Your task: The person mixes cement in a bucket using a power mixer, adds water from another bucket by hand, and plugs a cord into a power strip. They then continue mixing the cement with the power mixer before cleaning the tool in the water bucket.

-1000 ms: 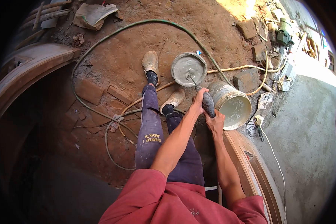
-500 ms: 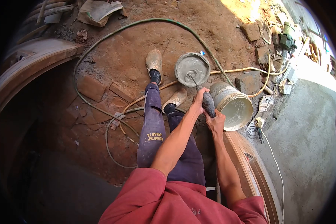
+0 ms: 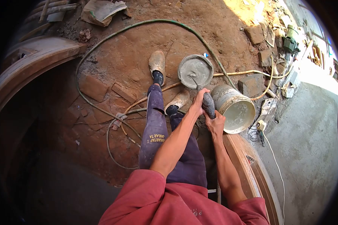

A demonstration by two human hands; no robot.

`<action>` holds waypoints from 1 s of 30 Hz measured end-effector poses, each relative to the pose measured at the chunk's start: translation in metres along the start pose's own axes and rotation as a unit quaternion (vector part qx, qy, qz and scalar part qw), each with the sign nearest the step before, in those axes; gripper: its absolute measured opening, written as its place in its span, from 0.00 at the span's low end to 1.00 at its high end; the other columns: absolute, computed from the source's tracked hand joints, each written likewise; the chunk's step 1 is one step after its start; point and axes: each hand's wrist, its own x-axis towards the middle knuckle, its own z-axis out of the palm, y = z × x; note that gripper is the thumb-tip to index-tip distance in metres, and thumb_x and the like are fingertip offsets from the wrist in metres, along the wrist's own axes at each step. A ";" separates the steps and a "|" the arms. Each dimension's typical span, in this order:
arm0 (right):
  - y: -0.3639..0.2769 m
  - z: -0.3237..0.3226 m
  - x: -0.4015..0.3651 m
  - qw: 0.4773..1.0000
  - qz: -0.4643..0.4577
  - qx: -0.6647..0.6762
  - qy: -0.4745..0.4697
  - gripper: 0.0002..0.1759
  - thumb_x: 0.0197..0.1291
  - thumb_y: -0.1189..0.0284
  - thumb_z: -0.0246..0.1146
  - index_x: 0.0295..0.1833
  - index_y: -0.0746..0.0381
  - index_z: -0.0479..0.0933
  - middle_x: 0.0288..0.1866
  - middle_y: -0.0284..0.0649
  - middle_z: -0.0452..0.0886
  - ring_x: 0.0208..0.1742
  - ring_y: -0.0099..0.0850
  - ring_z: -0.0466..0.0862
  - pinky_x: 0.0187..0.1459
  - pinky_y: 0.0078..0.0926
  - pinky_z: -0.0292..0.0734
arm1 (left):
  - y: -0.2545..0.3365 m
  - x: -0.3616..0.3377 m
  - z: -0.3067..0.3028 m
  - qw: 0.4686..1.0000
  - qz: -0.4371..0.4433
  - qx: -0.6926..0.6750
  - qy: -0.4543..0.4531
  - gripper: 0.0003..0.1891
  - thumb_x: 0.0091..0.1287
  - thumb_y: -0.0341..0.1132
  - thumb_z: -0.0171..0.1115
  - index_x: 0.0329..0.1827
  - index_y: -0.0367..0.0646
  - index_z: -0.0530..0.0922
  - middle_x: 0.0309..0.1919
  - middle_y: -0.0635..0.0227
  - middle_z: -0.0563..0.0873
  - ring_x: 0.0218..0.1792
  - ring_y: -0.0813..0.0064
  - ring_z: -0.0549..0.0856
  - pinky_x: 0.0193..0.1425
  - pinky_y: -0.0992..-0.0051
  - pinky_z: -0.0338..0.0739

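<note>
Both my hands are closed around a dark, mud-caked power drill [image 3: 208,105] with a thin mixing rod [image 3: 193,79] at its far end. My left hand [image 3: 199,100] grips the front of its body, nearer the rod. Closer to me, my right hand [image 3: 215,123] wraps the rear end. The rod's tip dips into wet grey cement [image 3: 201,69] inside a round bucket [image 3: 179,71] on the ground, and how deep it reaches is hidden. Just right of the drill, a larger whitish bucket [image 3: 223,93] lies tilted with its mouth toward me, pale residue inside.
A green hose [image 3: 139,23] loops over the dirt floor, and a yellowish hose [image 3: 248,71] runs behind the buckets. Curved wooden frames [image 3: 45,56] stand left and right. Bricks [image 3: 251,84], a green pump [image 3: 290,43] and a white cable [image 3: 276,161] are at right.
The whole view has shifted slightly. The surface of the cement around the rod has a different swirl. My hands keep their hold on the drill.
</note>
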 end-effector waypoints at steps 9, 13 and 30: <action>-0.004 0.002 0.000 1.000 0.002 -0.011 0.013 0.23 0.56 0.61 0.76 0.32 0.72 0.79 0.24 0.59 0.79 0.26 0.57 0.81 0.30 0.41 0.75 | 0.002 -0.002 0.005 0.999 0.016 0.021 0.037 0.15 0.56 0.48 0.65 0.26 0.49 0.73 0.20 0.69 0.77 0.19 0.67 0.77 0.24 0.62 0.75; -0.011 0.007 0.001 1.000 -0.010 0.007 0.017 0.23 0.56 0.61 0.76 0.32 0.72 0.79 0.24 0.59 0.80 0.26 0.56 0.81 0.31 0.40 0.75 | 0.011 -0.007 0.001 1.000 -0.008 0.025 0.012 0.15 0.56 0.49 0.65 0.27 0.48 0.73 0.20 0.69 0.77 0.18 0.67 0.77 0.23 0.61 0.75; -0.012 0.005 0.005 1.000 0.004 0.004 0.011 0.21 0.56 0.62 0.75 0.34 0.72 0.80 0.25 0.59 0.80 0.26 0.55 0.82 0.32 0.40 0.76 | 0.014 -0.001 0.005 0.999 0.000 0.023 0.024 0.14 0.56 0.48 0.66 0.27 0.48 0.74 0.20 0.70 0.77 0.19 0.68 0.77 0.24 0.64 0.74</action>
